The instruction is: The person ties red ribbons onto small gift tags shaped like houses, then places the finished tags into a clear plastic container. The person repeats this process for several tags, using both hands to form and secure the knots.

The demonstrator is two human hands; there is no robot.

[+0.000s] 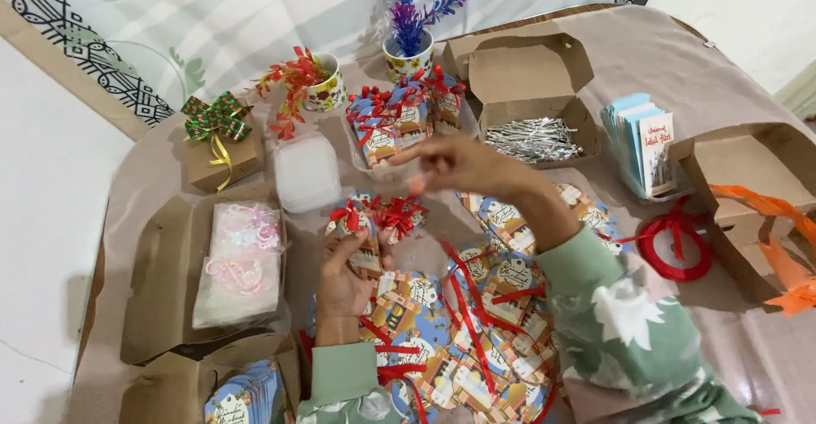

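My left hand (342,278) grips a small printed gift pack (364,230) topped with a red ribbon bow. A second bowed pack (402,217) lies right beside it. My right hand (455,163) hovers higher up, fingers pinched together; whether it holds anything is unclear from the blur. It is close to a cluster of finished packs with red bows (399,118). Below both hands lies a heap of flat printed cards and loose red ribbon strips (463,313).
An open brown box of silver twist ties (534,138) sits at back right, blue cards (642,139) and a red ribbon coil (676,250) further right. A clear lidded tub (306,172), a bowed brown box (219,148), plastic bags (240,262) and two flower cups (410,54) stand around.
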